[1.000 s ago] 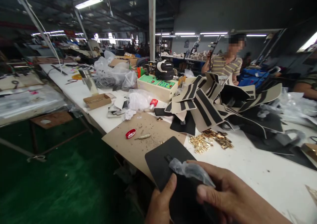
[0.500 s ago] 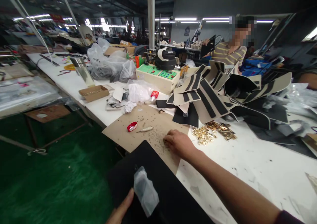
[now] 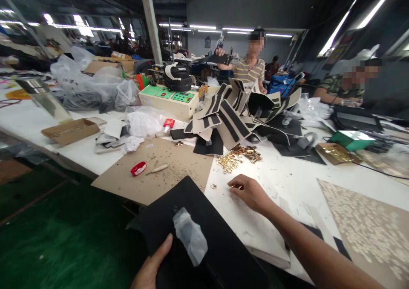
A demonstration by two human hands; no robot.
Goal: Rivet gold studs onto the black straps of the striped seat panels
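Note:
My left hand (image 3: pixel 154 261) grips the edge of a black panel (image 3: pixel 204 208), thumb on top beside a crumpled translucent plastic wrap (image 3: pixel 191 236). My right hand (image 3: pixel 247 192) is over the white table, its thumb and index finger pinched on a small gold-coloured piece (image 3: pixel 232 186). Another small gold ring (image 3: pixel 213 186) lies just left of these fingertips. Behind them sits a pile of gold hardware (image 3: pixel 229 162). On the brown board (image 3: pixel 179 165) are a red oval object (image 3: pixel 138 169) and a pointed tool with a pale handle (image 3: pixel 159 169).
Beige and black striped panels (image 3: pixel 231 123) are heaped behind the hardware. A control box (image 3: pixel 169 101), plastic bags (image 3: pixel 92 82) and a cardboard tray (image 3: pixel 70 131) stand further left. A green box (image 3: pixel 351 140) is at right. Two people (image 3: pixel 249 70) are across the table.
My right hand has moved from the brown board to the white table on the right. The view has turned right, showing a second person and the green box. My left hand still holds the panel.

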